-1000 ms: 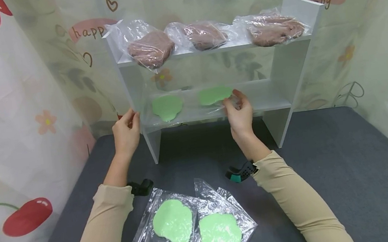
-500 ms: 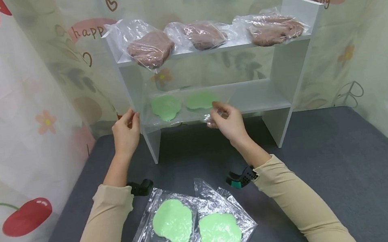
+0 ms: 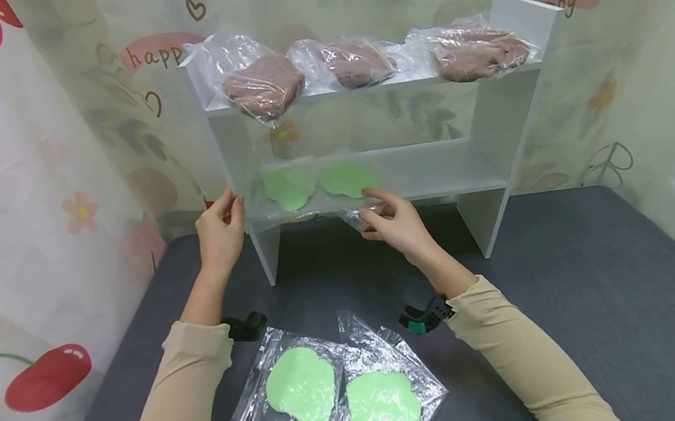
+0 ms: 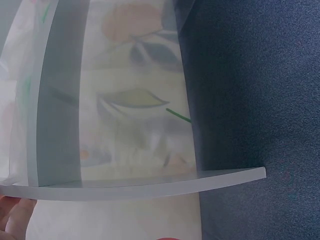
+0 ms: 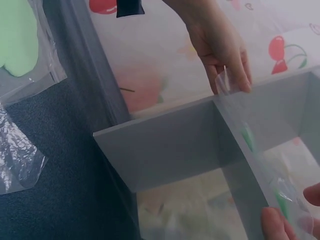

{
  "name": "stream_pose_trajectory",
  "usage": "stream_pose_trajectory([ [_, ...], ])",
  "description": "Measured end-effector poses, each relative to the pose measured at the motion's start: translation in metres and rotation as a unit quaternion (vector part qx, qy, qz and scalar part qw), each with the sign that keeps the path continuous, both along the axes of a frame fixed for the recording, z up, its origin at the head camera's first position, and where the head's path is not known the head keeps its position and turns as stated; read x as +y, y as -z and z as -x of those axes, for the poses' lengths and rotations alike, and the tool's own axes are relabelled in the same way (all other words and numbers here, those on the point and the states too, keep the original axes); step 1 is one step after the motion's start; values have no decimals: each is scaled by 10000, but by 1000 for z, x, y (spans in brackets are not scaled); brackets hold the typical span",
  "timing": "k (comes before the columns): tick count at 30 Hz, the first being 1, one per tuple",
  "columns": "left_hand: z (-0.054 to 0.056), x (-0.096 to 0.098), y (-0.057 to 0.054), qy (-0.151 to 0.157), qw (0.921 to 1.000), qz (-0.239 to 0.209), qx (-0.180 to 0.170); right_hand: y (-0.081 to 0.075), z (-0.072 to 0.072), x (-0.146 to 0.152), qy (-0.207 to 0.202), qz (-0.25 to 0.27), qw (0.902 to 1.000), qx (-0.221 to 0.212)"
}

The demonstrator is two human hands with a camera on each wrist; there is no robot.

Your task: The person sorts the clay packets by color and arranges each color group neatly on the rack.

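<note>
In the head view, two flat green slabs in clear plastic lie on the lower shelf: a left slab [image 3: 289,187] and a right slab [image 3: 347,178]. Whether they share one bag is unclear. My left hand [image 3: 220,229] is at the shelf's left side; the right wrist view shows its fingertips pinching a corner of the clear plastic bag [image 5: 226,86]. My right hand [image 3: 395,223] holds the crumpled bag edge [image 3: 353,219] at the shelf's front, below the right slab. In the left wrist view, only fingertips [image 4: 19,220] show, behind the side panel.
The white two-tier shelf [image 3: 437,187] stands on a dark table [image 3: 610,288]. Several bagged brown lumps [image 3: 265,86] sit on its top tier. Two more bagged green slabs, one rounded [image 3: 301,387] and one squarish [image 3: 384,405], lie on the table in front.
My right hand has moved left and lower along the shelf's front, and the right green slab has shifted left toward the other slab. My left hand has stayed put.
</note>
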State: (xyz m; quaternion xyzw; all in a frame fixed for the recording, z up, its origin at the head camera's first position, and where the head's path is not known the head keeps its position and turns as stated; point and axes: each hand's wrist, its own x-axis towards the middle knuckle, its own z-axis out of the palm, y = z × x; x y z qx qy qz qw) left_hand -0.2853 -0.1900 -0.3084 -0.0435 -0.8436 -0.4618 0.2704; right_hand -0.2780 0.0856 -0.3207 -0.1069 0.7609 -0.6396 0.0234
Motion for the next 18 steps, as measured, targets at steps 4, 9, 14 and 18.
stream_pose_trajectory([
  [4, 0, 0, 0, 2, 10000, 6, 2, 1, -7, 7, -154, -332, 9993, 60],
  [9, 0, 0, 0, -7, 10000, -6, 33, 6, -18, 17, -275, -813, 9951, 493],
  [14, 0, 0, 0, -11, 10000, -31, 78, 14, -32, 27, -463, -1164, 9885, 847],
  [18, 0, 0, 0, -40, 9999, -2, 110, 26, -41, 34, -827, -1388, 9828, 890],
])
